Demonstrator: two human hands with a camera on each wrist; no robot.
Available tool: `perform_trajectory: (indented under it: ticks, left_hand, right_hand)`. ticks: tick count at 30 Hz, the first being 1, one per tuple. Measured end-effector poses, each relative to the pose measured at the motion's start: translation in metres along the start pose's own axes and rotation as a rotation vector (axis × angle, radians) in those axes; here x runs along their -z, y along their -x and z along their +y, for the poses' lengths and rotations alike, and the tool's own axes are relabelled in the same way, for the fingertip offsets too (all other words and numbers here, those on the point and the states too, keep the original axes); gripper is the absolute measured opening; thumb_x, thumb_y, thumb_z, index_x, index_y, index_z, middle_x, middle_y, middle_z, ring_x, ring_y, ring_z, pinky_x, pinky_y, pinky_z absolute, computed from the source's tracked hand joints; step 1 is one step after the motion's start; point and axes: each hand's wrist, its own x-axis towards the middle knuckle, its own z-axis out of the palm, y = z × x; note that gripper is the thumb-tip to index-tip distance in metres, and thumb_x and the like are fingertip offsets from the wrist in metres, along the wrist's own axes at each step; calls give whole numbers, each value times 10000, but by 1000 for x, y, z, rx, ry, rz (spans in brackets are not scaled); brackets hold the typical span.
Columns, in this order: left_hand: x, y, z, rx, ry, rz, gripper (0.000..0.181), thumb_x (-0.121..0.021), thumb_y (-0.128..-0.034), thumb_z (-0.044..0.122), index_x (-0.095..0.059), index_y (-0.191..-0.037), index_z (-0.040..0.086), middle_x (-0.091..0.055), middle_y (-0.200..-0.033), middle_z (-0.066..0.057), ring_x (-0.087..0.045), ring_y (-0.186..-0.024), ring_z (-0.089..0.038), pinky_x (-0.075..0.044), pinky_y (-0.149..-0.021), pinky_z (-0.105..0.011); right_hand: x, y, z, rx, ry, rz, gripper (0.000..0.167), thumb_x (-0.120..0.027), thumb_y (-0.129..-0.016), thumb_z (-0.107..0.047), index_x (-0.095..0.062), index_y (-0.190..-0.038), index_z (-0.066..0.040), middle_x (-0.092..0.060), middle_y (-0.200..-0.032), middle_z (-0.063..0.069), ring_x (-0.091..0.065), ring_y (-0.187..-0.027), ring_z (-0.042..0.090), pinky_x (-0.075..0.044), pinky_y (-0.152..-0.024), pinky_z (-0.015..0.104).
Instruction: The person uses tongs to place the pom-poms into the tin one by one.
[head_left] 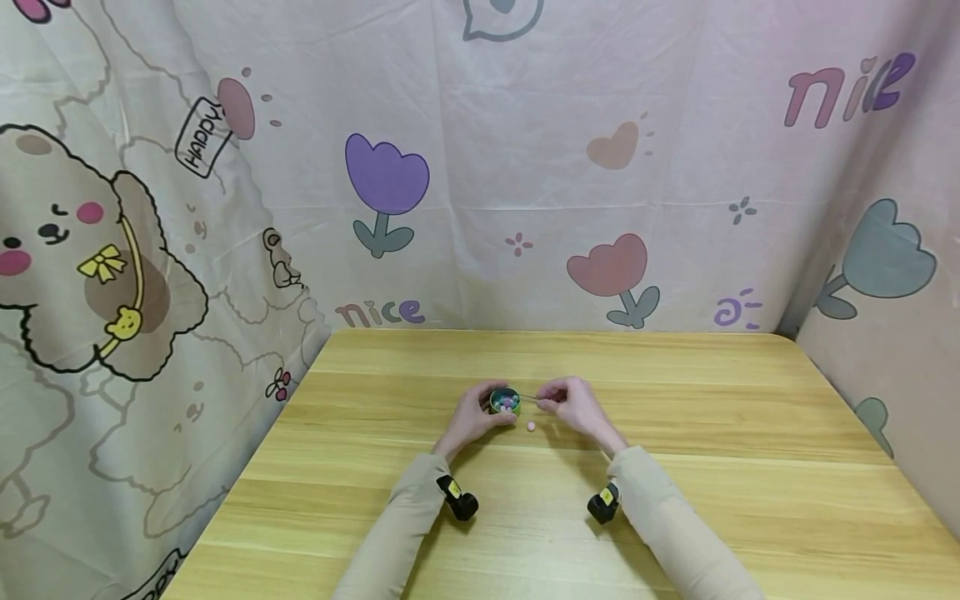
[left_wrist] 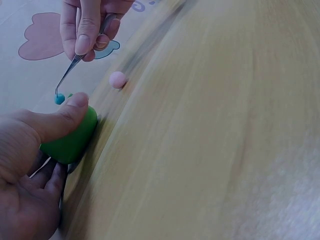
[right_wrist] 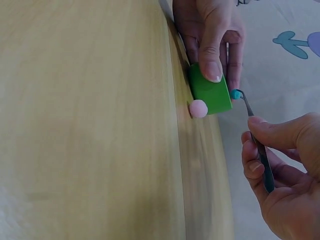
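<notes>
A small green cup (left_wrist: pixel 75 137) stands on the table with my left hand (head_left: pixel 482 414) gripping its side, thumb in front and fingers behind. Small coloured balls (head_left: pixel 506 403) show inside it in the head view. My right hand (head_left: pixel 573 404) pinches a pair of metal tweezers (right_wrist: pixel 257 145) with a bent tip. At that tip hangs a teal ball (right_wrist: pixel 235 94), just above the cup's rim as seen in both wrist views. Close by on the tabletop lies a pink ball (left_wrist: pixel 117 79), apart from both hands.
The wooden table (head_left: pixel 675 517) reaches back to a printed curtain (head_left: pixel 510 167), which also hangs along the left and right sides. A black wrist camera (head_left: pixel 459 498) sits on the left sleeve and another black camera (head_left: pixel 603 503) on the right.
</notes>
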Motion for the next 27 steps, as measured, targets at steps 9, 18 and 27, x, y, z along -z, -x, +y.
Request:
perform_trajectory:
  ticks: [9,18,27]
  left_hand:
    - [2,-2,-2,7,-16,-23,611,-829,-802,32,-569,-1350,-47,-619,-1344,-251,-595,-1262,-416,-460,-1141,-528]
    - [2,-1,-2,-1,-36,-27,609,-827,-804,33,-565,-1346,-58,-620,-1336,-256,-599,-1254,-420,-475,-1127,-523]
    - [1,-2,-2,13,-39,-28,624,-836,-795,39,-565,-1351,-45,-621,-1340,-246,-598,-1257,-414,-471,-1135,-516]
  right_hand:
    - [0,1,-1,10,-1,3,84,-742,-874,-35,-763,-955,-26,-752,-885,92,-610,-746,111,-505,-648,183]
    - [4,5,4,36,-11,-12,100,-731,-881,-35,-760,-975,-14,-759,-914,120,-638,-764,132,-524,-662,181]
    - [12,13,18,106,-4,-71,97,-728,-869,-13,-756,-957,15,-757,-877,137,-643,-741,148,-522,-639,156]
